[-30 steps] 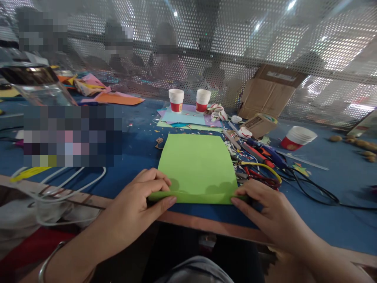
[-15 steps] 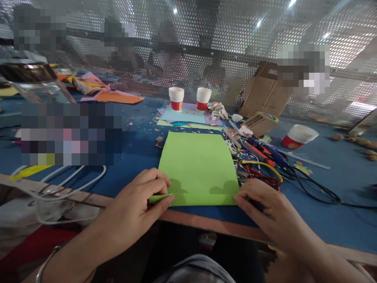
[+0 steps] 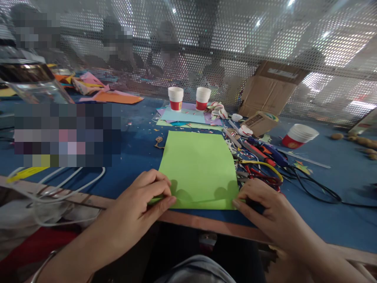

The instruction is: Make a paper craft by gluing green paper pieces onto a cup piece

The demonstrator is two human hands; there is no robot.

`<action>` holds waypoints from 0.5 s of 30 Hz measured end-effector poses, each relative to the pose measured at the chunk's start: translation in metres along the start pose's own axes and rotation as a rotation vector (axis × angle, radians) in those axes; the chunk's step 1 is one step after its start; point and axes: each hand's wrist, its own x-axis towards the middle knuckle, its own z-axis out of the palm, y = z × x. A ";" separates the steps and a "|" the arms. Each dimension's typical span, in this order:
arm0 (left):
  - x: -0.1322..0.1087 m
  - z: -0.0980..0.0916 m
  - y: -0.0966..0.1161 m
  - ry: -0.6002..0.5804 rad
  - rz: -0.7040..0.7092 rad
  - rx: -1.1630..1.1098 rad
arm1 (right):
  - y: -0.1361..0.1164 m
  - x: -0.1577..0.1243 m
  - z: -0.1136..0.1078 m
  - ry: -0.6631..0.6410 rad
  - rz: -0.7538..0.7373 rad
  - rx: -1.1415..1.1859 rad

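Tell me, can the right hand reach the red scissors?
Probably yes: the red scissors lie just beyond the right hand with nothing between, though it pinches the green paper.

The sheet (image 3: 198, 165) lies flat on the surface (image 3: 138, 133), its near edge by the front rim. The left grip (image 3: 138, 208) pinches its near left corner; the right grip (image 3: 265, 212) touches the near right corner. Behind the sheet lie papers (image 3: 184, 116), with a cup (image 3: 176, 98) and a second cup (image 3: 203, 98) side by side on them. Tools (image 3: 259, 173) lie heaped right of the sheet, a cable (image 3: 312, 188) running on rightward. Behind the tools sits a small box (image 3: 260, 122), a big box (image 3: 272, 88) farther back against the mesh (image 3: 206, 39). A cup stack (image 3: 299, 136) lies right of the small box. A cord (image 3: 59, 179) lies left of the left grip.
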 end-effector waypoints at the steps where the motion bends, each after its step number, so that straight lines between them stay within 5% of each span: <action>1: 0.000 0.000 0.000 -0.004 0.002 -0.009 | 0.000 -0.001 0.000 -0.002 0.000 0.001; 8: -0.003 -0.008 0.003 -0.171 0.020 0.004 | 0.001 -0.006 -0.004 -0.026 -0.012 0.015; 15: -0.010 0.005 0.007 -0.046 0.073 0.062 | -0.001 -0.012 -0.005 -0.009 -0.024 0.059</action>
